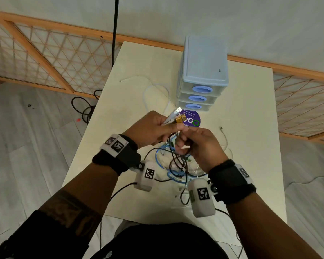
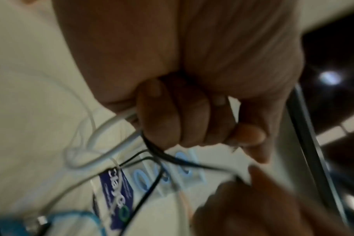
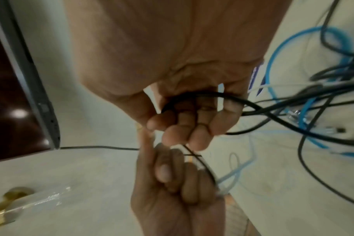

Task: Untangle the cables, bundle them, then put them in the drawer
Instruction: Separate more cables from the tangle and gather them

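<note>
Left hand: the left hand [image 1: 153,128] grips a clutch of cable ends above the table [image 1: 251,146] — a white USB plug [image 1: 174,114] and a gold-tipped connector [image 1: 180,119] stick out past the knuckles, fingers curled tight around the cords.
Right hand: the right hand [image 1: 196,144] meets it fingertip to fingertip, fingers curled round a black cable [image 3: 222,97] and pinching a thin white end.
Cables: the tangle [image 1: 176,165] of blue, black and white leads hangs from both hands to the tabletop, still knotted; 1 white cable [image 1: 153,90] lies loose, apart from the knot, beside the drawers.
Drawer unit: a 3-drawer blue plastic chest [image 1: 204,75] stands at the far side, every drawer closed; a purple sticker [image 1: 193,119] lies just in front.
Step in hand: untangling, by the look of it — ends gathered, nothing bundled yet.
Next move: likely calls for feeding the black lead out of the blue loops without tightening the knot, while the left hand holds the gathered ends.
</note>
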Available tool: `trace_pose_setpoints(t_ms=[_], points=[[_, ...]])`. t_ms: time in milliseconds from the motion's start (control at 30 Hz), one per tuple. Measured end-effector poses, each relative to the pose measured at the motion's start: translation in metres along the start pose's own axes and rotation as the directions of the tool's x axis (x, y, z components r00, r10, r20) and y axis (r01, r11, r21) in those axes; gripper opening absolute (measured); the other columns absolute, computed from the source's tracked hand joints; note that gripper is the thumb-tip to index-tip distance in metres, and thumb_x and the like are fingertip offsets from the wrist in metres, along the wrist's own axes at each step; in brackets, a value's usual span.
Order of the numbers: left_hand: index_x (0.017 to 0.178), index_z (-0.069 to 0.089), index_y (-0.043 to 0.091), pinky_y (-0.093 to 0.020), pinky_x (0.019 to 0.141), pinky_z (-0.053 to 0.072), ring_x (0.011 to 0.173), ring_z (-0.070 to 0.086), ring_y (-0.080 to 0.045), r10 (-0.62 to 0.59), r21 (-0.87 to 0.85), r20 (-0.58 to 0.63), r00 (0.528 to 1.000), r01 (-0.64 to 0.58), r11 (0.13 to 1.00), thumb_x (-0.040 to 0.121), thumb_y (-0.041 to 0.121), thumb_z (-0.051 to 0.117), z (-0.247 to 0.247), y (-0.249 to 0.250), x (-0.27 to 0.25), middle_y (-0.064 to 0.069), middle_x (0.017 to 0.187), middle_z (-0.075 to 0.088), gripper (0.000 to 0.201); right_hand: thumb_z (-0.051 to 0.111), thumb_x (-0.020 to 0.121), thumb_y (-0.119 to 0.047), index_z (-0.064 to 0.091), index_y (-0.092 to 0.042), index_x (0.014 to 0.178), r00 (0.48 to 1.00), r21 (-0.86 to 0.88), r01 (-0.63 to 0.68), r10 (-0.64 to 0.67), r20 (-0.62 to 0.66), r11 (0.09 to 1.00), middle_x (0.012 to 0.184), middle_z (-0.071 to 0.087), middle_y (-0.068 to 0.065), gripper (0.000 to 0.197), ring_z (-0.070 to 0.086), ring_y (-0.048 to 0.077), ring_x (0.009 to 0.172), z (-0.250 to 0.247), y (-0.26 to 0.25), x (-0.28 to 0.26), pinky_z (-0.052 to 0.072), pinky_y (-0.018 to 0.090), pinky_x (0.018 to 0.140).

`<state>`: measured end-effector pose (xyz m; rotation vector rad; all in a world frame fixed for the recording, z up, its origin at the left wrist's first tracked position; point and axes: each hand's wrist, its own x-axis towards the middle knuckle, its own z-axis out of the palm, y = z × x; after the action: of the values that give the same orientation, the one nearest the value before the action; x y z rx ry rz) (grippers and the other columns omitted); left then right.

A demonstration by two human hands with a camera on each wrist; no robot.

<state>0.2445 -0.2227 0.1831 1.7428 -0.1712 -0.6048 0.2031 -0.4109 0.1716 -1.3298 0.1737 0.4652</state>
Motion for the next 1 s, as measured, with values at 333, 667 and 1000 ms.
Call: trace_pose_setpoints(t_ms=[333, 667, 1000], points=[[0.064, 0.078, 0.012, -0.019, 0.066, 0.042, 0.054, 0.058, -0.010, 0.065, 0.205, -0.198, 0.978, -0.023, 0.979, 0.105, 0.042, 0.058, 0.006, -0.003, 0.012, -0.012, 0.057, 0.068, 0.055, 0.043, 0.107, -0.024, 0.059, -0.005, 0.089, 0.998, 0.103, -0.065, 0.064, 0.006, 0.993, 0.056, 0.052, 0.009, 0.030, 0.050, 0.023, 0.045, 0.005, -0.004, -0.002, 0.038, 0.030, 0.051], [0.102, 0.066, -0.009, -0.029, 0.050, 0.016, 0.055, 0.026, -0.018, -0.096, -0.309, -0.197, 0.976, 0.031, 0.951, 0.099, 0.031, 0.071, 0.017, 0.000, 0.025, 0.004, 0.055, 0.045, 0.041, 0.041, 0.109, -0.029, 0.061, -0.015, 0.096, 0.997, -0.312, -0.019, -0.003, -0.071, 0.950, 0.058, 0.053, 0.004, 0.028, 0.055, 0.021, 0.045, 0.011, -0.012, 0.004, 0.037, 0.022, 0.042], [0.110, 0.076, -0.003, -0.023, 0.042, 0.022, 0.047, 0.022, -0.011, -0.180, -0.355, -0.343, 0.922, 0.050, 0.934, 0.093, 0.030, 0.078, 0.006, 0.003, 0.029, 0.010, 0.051, 0.036, 0.038, 0.043, 0.108, -0.033, 0.059, -0.010, 0.091, 0.994, -0.220, -0.103, 0.110, 0.019, 0.970, 0.057, 0.048, 0.004, 0.033, 0.052, 0.021, 0.046, 0.015, 0.004, 0.001, 0.039, 0.024, 0.047]])
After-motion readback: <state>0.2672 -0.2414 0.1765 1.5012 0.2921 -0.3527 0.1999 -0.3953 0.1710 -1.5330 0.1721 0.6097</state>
